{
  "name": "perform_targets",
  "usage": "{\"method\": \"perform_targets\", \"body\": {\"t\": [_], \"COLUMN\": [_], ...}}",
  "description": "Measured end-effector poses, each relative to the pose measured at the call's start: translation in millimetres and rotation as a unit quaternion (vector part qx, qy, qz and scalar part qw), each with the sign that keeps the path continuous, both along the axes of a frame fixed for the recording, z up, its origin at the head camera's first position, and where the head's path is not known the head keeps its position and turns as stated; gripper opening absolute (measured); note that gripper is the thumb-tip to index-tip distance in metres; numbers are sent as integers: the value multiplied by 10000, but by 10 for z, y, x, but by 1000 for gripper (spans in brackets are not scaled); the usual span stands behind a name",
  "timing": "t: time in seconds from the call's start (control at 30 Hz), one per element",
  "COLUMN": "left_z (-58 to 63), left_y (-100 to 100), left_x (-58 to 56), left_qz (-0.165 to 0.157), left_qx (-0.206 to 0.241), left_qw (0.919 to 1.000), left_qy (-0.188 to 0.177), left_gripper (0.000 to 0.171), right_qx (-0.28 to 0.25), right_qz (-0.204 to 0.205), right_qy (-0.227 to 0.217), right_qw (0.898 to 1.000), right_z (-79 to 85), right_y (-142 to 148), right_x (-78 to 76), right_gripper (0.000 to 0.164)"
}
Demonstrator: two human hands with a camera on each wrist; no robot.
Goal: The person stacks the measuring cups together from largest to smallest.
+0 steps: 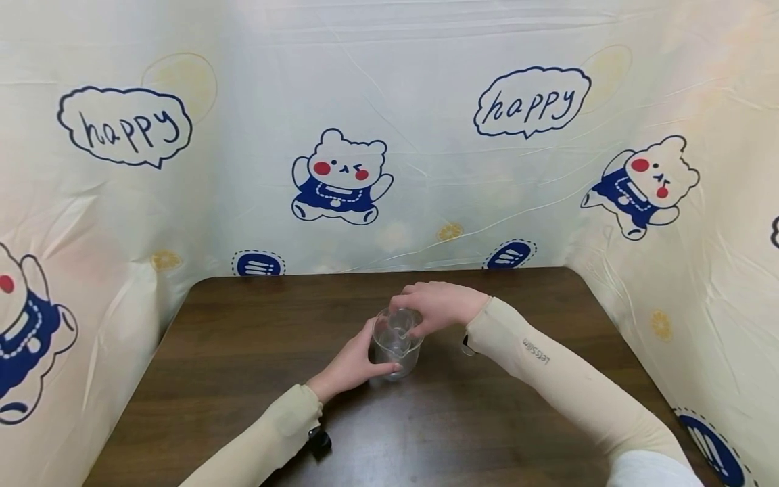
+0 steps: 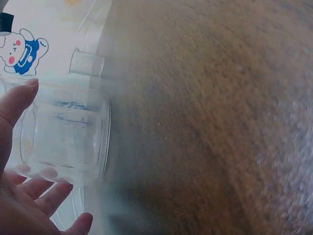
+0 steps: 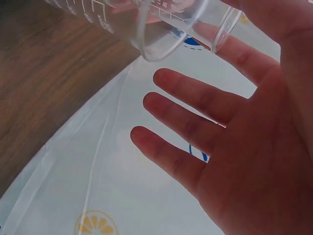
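Observation:
My left hand (image 1: 348,364) grips a large clear glass beaker (image 1: 410,358) around its side, thumb on the near side. With thumb and index finger, my right hand (image 1: 441,306) pinches the rim of a smaller clear beaker (image 1: 399,320), whose lower part is inside the large one. In the right wrist view the other right-hand fingers (image 3: 195,98) stick out straight, away from the glass. White graduation marks (image 3: 100,14) show on the large beaker. Another small beaker (image 2: 87,63) stands on the table to the right, mostly hidden by the right forearm in the head view.
A dark brown wooden table (image 1: 243,338) lies under the hands. Pale printed cloth (image 1: 438,182) with bears and "happy" bubbles hangs behind it and along both sides. A black wrist device (image 1: 319,443) hangs below the left sleeve.

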State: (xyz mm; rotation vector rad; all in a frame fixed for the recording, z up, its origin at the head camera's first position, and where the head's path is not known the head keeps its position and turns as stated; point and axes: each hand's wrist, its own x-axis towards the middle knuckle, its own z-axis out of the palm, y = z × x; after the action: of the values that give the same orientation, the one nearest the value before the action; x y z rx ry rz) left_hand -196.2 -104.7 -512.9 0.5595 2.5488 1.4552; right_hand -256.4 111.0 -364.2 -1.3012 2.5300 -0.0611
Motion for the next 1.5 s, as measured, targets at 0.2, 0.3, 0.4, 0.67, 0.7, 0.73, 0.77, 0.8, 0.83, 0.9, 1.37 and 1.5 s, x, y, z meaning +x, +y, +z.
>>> {"method": "perform_targets", "body": {"t": [0.2, 0.3, 0.4, 0.67, 0.7, 0.73, 0.77, 0.8, 0.83, 0.9, 1.37, 1.5], "left_z": [6, 8, 14, 8, 5, 2, 0, -2, -4, -7, -26, -22], "left_y": [-3, -4, -8, -11, -12, -13, -14, -15, -15, -16, -21, -21], "left_x": [-4, -6, -2, -6, -6, -6, -6, -7, -7, -8, 11, 9], "left_qz": [-15, -19, -10, -28, -31, -37, -45, -52, -55, -56, -51, -57], "left_qx": [4, 32, 35, 74, 75, 79, 87, 89, 94, 104, 71, 53], "left_qw": [10000, 10000, 10000, 9999, 9999, 9999, 9999, 9999, 9999, 9999, 9999, 9999], "left_qy": [-62, -66, -78, -73, -69, -71, -78, -78, -79, -74, -103, -95], "left_gripper": [102, 101, 100, 100, 100, 101, 101, 101, 101, 101, 101, 101], "right_qx": [126, 133, 137, 252, 268, 289, 309, 327, 334, 341, 374, 343], "right_qz": [31, 34, 43, 13, 3, -4, -12, -21, -27, -38, -115, -71], "right_qy": [26, 52, 53, -34, -37, -39, -43, -53, -57, -74, -232, -197], "right_qw": [9999, 9999, 9999, 9997, 9996, 9996, 9995, 9994, 9994, 9994, 9990, 9992], "right_z": [-88, -116, -142, -181, -180, -180, -182, -184, -187, -196, -335, -363], "right_y": [-35, -48, -64, -99, -103, -108, -113, -117, -120, -126, -153, -160], "right_x": [-29, -38, -41, -35, -33, -31, -30, -29, -29, -30, -80, -84], "right_gripper": [42, 42, 43, 52, 53, 53, 52, 52, 52, 52, 55, 56]}}
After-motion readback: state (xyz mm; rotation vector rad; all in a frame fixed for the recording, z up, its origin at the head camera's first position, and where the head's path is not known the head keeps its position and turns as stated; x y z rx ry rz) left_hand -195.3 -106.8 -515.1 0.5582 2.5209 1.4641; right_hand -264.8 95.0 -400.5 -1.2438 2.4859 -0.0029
